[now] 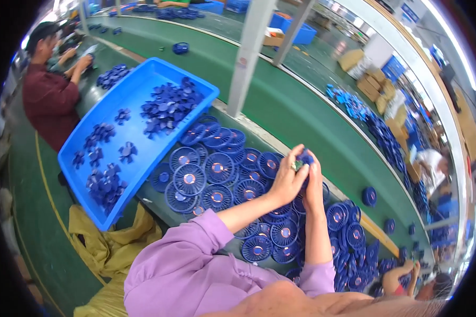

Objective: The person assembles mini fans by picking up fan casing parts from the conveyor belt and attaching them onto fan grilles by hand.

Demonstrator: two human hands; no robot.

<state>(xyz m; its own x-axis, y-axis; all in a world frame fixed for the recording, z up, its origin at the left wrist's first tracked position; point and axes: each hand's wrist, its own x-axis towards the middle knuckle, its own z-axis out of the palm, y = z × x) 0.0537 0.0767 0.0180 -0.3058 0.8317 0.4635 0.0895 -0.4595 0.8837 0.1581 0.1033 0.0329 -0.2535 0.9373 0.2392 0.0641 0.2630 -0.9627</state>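
Observation:
My left hand (pixel 287 178) and my right hand (pixel 314 182) are brought together above the bench, fingers closed around a small dark blue part (pixel 304 157). Something greenish shows at the left fingers; most of the part is hidden by my hands, so its exact kind cannot be made out. Below and around my forearms lie many round blue fan grilles (pixel 218 167), spread and overlapping, with a shiny copper-coloured piece at the centre of several. More blue grilles (pixel 356 236) are heaped to the right of my right forearm.
A bright blue tray (pixel 134 188) with dark blue fan blades (pixel 169 108) stands at the left. Beyond the bench runs a green conveyor belt (pixel 301 132) carrying scattered blue parts. A grey post (pixel 247 58) rises beside it. Yellow sacks (pixel 108 240) lie at lower left. Other people work nearby.

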